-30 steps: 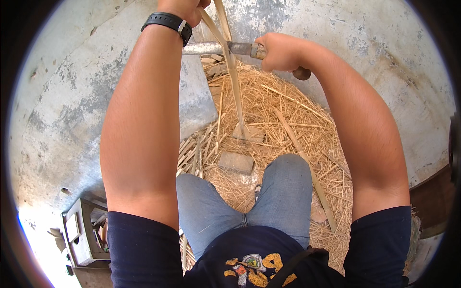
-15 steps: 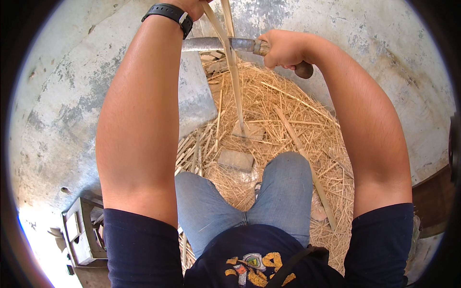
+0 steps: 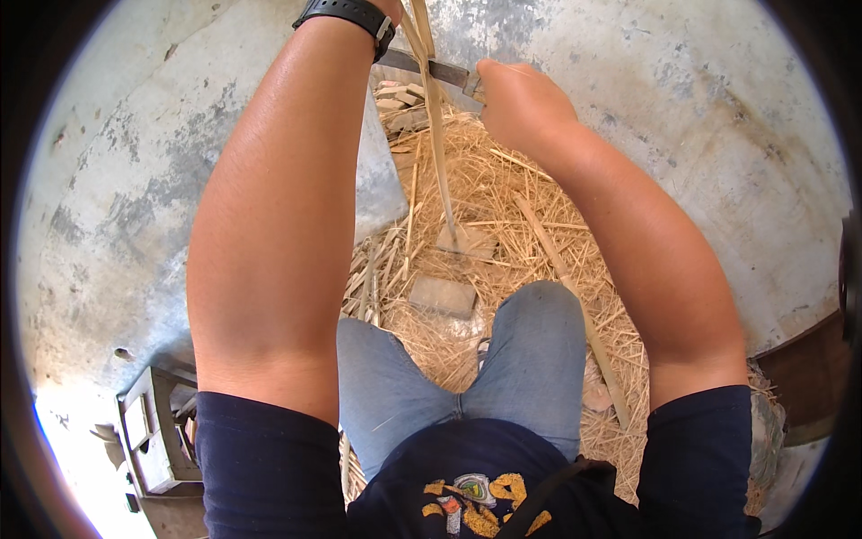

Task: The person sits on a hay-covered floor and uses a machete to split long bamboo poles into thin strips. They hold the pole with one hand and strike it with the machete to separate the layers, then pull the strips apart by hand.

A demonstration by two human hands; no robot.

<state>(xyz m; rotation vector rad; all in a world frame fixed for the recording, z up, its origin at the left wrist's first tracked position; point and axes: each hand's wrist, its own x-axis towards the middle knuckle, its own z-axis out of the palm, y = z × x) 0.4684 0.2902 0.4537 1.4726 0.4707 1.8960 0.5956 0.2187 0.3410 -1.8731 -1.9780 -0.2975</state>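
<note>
A long pale bamboo strip (image 3: 437, 144) stands upright before me, its lower end on the littered floor and its top divided into two lengths. My left hand (image 3: 391, 9) is closed on the upper strip at the top edge, most of its fingers out of the picture. A black watch (image 3: 355, 13) circles that wrist. In my right hand (image 3: 525, 103), fingers wrapped round its wooden handle, is a broad-bladed knife (image 3: 448, 73). The blade lies crosswise at the split, its far end passing behind my left wrist.
Straw-like shavings (image 3: 503, 198) cover the floor between grey walls. A brick (image 3: 443, 296) lies before my knees, with a flat block (image 3: 467, 242) beyond it. A loose bamboo slat (image 3: 575, 292) slants beside my right knee. A wooden box (image 3: 160, 431) stands at lower left.
Both hands and the knife have shifted slightly; the left arm moved right and up, the right forearm inward. The right wrist turned, so the handle's end no longer shows.
</note>
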